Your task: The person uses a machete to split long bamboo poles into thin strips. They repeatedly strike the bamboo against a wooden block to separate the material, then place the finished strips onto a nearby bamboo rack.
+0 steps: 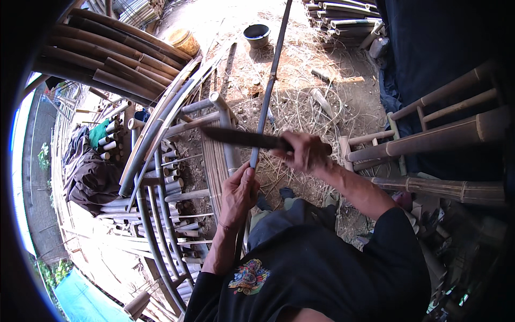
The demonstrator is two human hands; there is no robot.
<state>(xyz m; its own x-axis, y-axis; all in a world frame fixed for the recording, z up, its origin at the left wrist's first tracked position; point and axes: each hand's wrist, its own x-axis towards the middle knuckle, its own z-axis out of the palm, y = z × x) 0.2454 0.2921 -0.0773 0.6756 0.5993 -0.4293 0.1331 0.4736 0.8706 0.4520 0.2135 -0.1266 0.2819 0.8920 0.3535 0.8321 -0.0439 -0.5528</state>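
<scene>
My left hand point(238, 194) is closed around a long, thin bamboo strip point(266, 96), thumb lying along it. The strip runs away from me to the top of the view, and its near end passes below the hand beside my body. In my right hand point(301, 153) is a machete point(241, 138), gripped by its dark handle. Its broad blade points left and crosses over the strip just beyond my left hand. Whether the edge touches the strip I cannot tell.
At left stands a bamboo frame point(214, 102) with long split strips leaning over it. Stacked poles point(123, 70) lie at the far left. A black bucket point(256, 35) sits on the shaving-strewn ground. Bamboo furniture point(429, 137) stands at right, by a dark sheet.
</scene>
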